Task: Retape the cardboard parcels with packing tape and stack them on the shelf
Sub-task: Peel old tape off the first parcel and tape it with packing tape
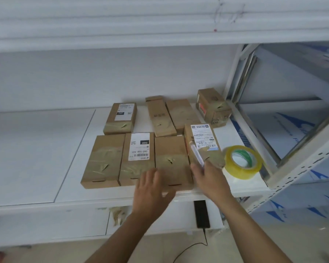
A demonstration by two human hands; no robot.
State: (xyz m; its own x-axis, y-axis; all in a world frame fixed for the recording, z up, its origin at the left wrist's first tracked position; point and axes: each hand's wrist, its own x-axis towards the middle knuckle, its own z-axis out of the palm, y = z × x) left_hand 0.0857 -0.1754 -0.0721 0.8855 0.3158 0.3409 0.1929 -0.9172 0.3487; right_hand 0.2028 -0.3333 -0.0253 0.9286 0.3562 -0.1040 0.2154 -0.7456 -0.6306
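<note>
White shelf [46, 158] bears taped brown parcels [171, 164]; left hand [152, 188] spread, right hand [207, 179] unclear.

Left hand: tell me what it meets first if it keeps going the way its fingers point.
The left hand points up and slightly right over the plain brown cardboard parcel at the front. Straight on, it would probably brush that parcel's taped top first; its height above the parcel is unclear.
</note>
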